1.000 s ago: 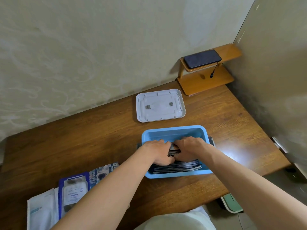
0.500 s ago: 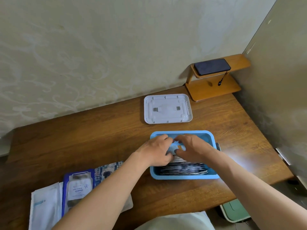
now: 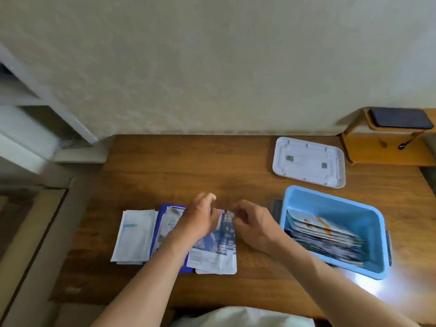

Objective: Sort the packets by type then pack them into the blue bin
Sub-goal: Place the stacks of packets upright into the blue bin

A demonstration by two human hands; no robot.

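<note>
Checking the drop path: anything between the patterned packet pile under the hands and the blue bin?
Nothing visible. Bare table separates the patterned packet pile from the blue bin. The bin is open; its white lid lies apart, behind it. Packets in the bin fill the near part only.
</note>
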